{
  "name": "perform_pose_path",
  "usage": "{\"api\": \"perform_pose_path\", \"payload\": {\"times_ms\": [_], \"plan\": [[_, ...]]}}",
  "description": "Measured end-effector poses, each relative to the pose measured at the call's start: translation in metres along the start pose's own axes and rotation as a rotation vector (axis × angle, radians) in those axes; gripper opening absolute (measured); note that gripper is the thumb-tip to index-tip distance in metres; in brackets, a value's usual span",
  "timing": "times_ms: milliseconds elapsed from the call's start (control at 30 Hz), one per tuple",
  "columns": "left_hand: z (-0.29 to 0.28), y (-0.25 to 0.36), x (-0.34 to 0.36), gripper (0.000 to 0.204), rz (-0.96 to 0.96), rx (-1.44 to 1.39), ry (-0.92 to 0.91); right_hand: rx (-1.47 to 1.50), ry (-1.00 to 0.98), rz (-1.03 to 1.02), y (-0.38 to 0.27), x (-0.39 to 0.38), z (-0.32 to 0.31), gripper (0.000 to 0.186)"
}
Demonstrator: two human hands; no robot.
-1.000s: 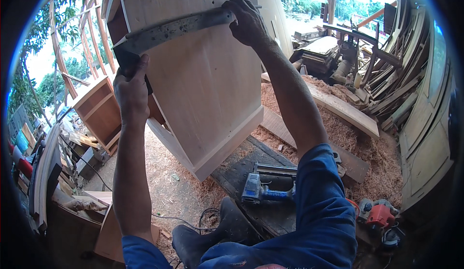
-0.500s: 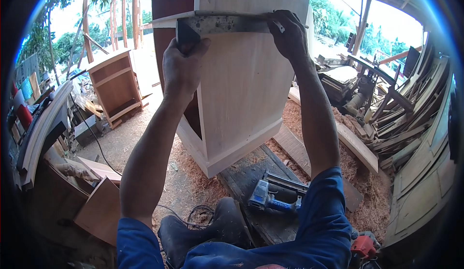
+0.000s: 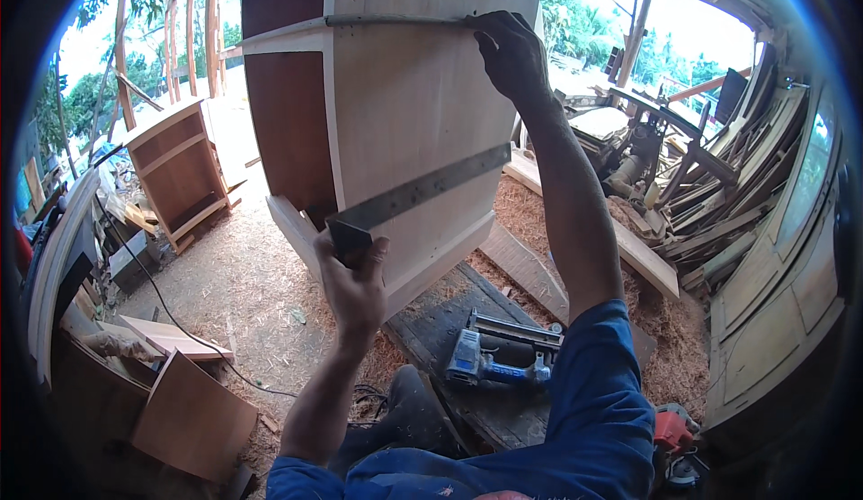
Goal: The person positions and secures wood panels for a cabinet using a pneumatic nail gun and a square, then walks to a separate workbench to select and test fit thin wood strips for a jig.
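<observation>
Evidently a steel square point(image 3: 413, 192) is gripped by the left hand point(image 3: 352, 277) against the pale cabinet side point(image 3: 409, 104); its upper edge is pinched by the right hand point(image 3: 509, 52), no marking visible yet.

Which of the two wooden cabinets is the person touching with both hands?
The large pale cabinet at centre: the left hand holds a metal square on it. The small cabinet stands apart.

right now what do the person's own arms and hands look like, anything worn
Both hands, left hand and right hand, are bare: no gloves, and no rings or watch visible. The forearms are bare too. A blue short sleeve with pale smudges covers the right upper arm; another blue sleeve edge shows at the left.
</observation>
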State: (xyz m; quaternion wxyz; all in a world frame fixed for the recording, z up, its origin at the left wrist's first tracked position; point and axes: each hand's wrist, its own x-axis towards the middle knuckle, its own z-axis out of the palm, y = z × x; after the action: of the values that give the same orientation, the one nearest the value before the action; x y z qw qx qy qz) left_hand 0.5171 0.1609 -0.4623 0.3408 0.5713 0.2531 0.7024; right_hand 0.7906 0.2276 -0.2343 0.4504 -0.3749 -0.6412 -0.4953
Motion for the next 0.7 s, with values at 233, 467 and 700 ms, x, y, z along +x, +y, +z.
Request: {"api": "perform_pose_path", "payload": {"times_ms": [233,467,700], "plan": [[0.01,-0.113,-0.068,0.037,-0.177,0.325,-0.087,-0.007,-0.017,-0.045,0.001,0.001,0.004,0.029],[0.02,-0.154,-0.091,0.044,-0.043,0.5,-0.202,-0.031,-0.002,0.003,-0.005,-0.004,0.0,0.029],[0.011,-0.141,-0.087,0.057,0.16,1.087,-0.446,-0.043,0.02,0.039,-0.012,-0.003,0.001,0.028]]}}
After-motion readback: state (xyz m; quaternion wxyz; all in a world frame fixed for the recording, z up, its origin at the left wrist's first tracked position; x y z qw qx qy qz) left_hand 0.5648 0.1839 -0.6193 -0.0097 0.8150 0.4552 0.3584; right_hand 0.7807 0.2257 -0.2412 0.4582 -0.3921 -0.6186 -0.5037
